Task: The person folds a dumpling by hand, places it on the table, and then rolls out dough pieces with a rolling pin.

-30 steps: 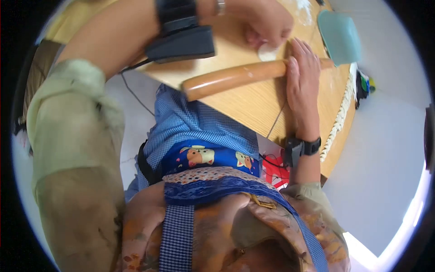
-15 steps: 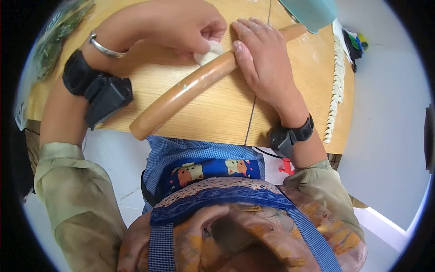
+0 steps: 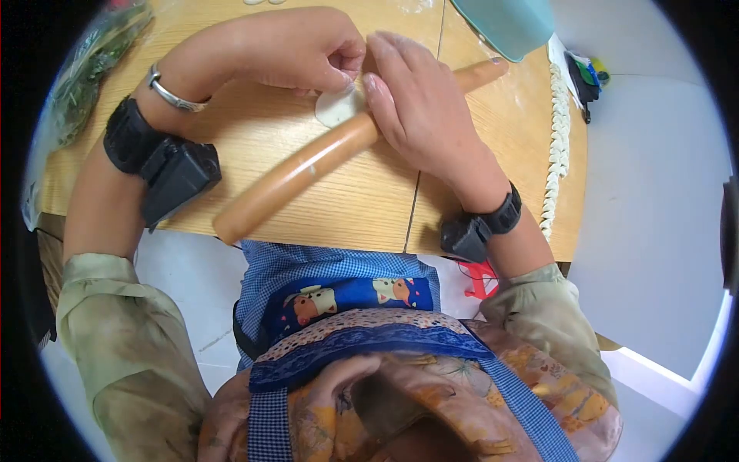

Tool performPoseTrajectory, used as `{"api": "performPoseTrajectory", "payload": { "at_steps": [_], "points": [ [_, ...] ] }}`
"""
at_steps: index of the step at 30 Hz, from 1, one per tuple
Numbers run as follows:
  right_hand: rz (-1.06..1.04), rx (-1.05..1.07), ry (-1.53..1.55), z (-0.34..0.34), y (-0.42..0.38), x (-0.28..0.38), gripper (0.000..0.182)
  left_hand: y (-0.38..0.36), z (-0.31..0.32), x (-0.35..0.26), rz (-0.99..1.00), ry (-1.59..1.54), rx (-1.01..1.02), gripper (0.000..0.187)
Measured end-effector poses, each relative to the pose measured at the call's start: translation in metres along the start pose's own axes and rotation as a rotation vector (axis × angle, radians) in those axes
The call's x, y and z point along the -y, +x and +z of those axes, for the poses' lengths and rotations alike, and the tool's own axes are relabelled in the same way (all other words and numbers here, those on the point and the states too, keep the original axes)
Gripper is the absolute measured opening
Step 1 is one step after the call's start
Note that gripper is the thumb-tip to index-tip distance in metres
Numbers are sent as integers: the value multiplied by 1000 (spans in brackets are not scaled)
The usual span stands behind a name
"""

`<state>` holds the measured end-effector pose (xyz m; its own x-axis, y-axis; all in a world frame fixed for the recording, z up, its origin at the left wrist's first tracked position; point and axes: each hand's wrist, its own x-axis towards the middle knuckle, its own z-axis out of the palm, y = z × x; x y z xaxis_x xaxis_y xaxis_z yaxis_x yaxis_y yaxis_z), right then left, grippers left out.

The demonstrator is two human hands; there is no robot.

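A pale round dough wrapper (image 3: 336,110) lies on the wooden table against the far side of a long wooden rolling pin (image 3: 296,173). My left hand (image 3: 315,50) is closed, its thumb and fingers pinching the wrapper's far edge; the fingertips are partly hidden. Across the middle of the pin rests my right hand (image 3: 423,108), floury, its palm over the wood and its fingers reaching forward past it. The pin slants from near left to far right.
Along the table's right edge runs a row of overlapping dough pieces (image 3: 556,146). A teal basin (image 3: 512,27) stands at the far right. Leafy greens in a plastic bag (image 3: 88,85) lie at the left. More pale dough pieces (image 3: 262,1) show at the top edge.
The wrapper now lies flatter and shows more of its round shape. My right hand has shifted slightly left with the pin, while my left hand keeps its pinch. The whole view has shifted a little.
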<state>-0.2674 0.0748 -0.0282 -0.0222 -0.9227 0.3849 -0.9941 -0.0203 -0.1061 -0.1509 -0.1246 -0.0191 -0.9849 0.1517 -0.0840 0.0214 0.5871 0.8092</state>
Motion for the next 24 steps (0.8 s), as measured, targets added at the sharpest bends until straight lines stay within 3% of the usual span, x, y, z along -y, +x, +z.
{"api": "performPoseTrajectory", "payload": {
  "at_steps": [2,6,9,11,14,17,19,24],
  "points": [
    [-11,-144,44,11,12,-6,39,1,-1,1,33,20,-21,15],
    [129,-97,39,15,29,-5,36,2,5,4,36,-23,-40,16],
    [123,-118,73,14,24,-4,33,3,7,3,40,-23,-70,14],
    [10,-127,72,4,4,-3,31,2,5,-4,41,-29,-54,12],
    [-29,-136,47,-7,-22,1,29,1,2,-12,-13,18,-4,9],
    [67,-117,132,-15,-29,-2,27,1,1,-13,-37,32,3,8],
    [109,-87,155,-17,-26,-2,26,-4,3,-18,-133,-261,24,7],
    [80,-125,241,-9,-17,3,23,-2,0,-14,-194,-173,104,7]
  ]
}}
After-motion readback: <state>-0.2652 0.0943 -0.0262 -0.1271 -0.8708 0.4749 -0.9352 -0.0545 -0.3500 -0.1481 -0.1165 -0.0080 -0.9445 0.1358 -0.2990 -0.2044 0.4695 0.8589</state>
